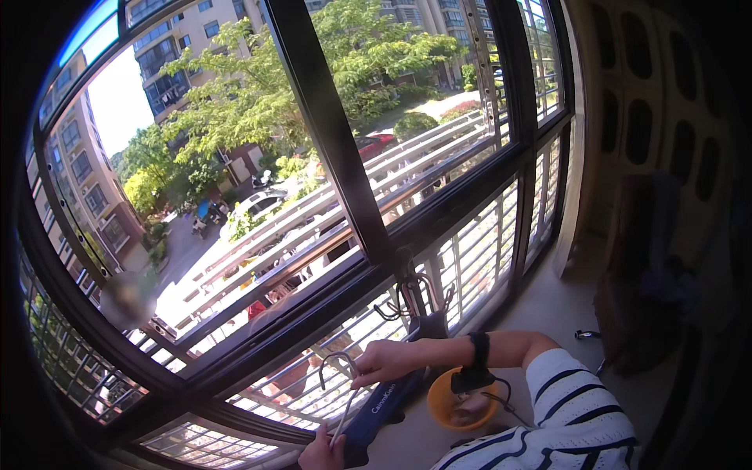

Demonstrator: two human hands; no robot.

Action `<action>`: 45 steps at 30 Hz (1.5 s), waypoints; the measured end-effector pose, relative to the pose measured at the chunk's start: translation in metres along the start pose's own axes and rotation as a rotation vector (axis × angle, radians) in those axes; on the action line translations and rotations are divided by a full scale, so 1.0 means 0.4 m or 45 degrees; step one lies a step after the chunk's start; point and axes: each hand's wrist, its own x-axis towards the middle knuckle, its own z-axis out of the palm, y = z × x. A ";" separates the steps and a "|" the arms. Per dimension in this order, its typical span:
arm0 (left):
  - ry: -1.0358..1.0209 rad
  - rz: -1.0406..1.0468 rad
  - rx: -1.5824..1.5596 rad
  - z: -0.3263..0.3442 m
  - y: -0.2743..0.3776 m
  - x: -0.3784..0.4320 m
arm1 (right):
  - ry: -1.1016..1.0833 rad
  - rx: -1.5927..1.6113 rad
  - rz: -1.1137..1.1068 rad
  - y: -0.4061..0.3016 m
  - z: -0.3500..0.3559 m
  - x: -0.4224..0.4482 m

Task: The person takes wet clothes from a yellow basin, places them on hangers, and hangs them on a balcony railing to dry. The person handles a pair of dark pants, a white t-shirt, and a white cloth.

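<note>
A wire clothes hanger (pixel 348 410) is held between my two hands near the low part of the window. My right hand (pixel 382 361) is closed around it just beside its curved hook (pixel 335 355). Lower down, my left hand (pixel 323 449) pinches the hanger's thin arm at the bottom edge of the view. Beside and partly behind the hands lies a long dark blue object bearing white lettering (pixel 383 399); its exact kind cannot be told. Several more hooks (pixel 405 296) cluster above my right forearm, in front of the window bars.
An orange plastic bucket (pixel 436 405) with things inside stands below my right forearm. The dark window frame (pixel 329 305) spans the front, with metal railings (pixel 282 249) outside. At right are a dark chair-like shape (pixel 631 282) and a small metal object (pixel 586 335) on the floor.
</note>
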 end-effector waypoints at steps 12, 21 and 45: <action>0.335 0.233 -0.124 0.033 0.140 -0.025 | -0.085 0.223 0.043 -0.002 -0.143 -0.138; 0.508 -0.091 -0.014 -0.033 0.039 -0.189 | -0.228 0.408 -0.227 -0.005 0.022 0.086; 0.884 -0.909 0.061 -0.364 -0.367 -0.495 | -0.376 -0.617 0.164 -0.058 -0.180 1.342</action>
